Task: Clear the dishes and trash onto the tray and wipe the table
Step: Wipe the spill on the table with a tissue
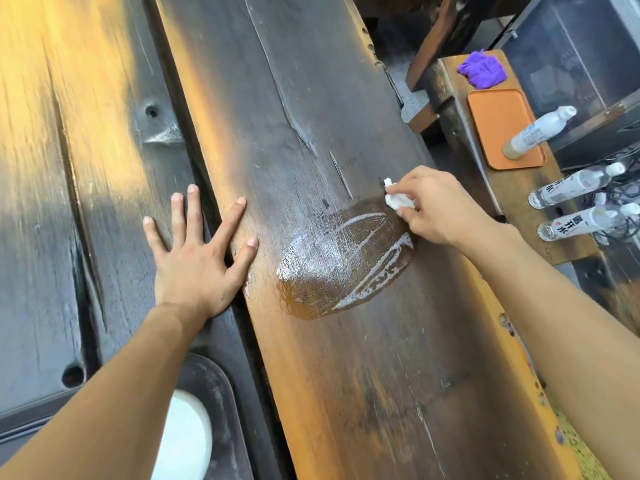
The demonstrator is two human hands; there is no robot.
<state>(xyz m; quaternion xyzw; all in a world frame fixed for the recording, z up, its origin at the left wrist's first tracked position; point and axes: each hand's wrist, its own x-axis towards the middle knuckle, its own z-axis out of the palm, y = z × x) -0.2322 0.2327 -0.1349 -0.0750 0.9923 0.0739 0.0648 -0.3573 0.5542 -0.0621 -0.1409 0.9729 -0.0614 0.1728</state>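
A long dark wooden table (311, 98) fills the view. A wet, foamy smear (346, 261) lies on its plank near the right edge. My right hand (436, 206) presses a small white crumpled tissue (398, 199) onto the wood at the far end of the smear. My left hand (197, 251) lies flat on the table with fingers spread, left of the smear. An orange tray (495, 123) rests on a wooden bench to the right, with a plastic bottle (540, 131) lying on its near end.
A purple cloth (483, 69) lies on the bench beyond the tray. Two more bottles (575, 187) sit on the bench's near part. At the bottom left a dark tray (221, 393) holds a white dish (188, 431). A gap runs between the table planks.
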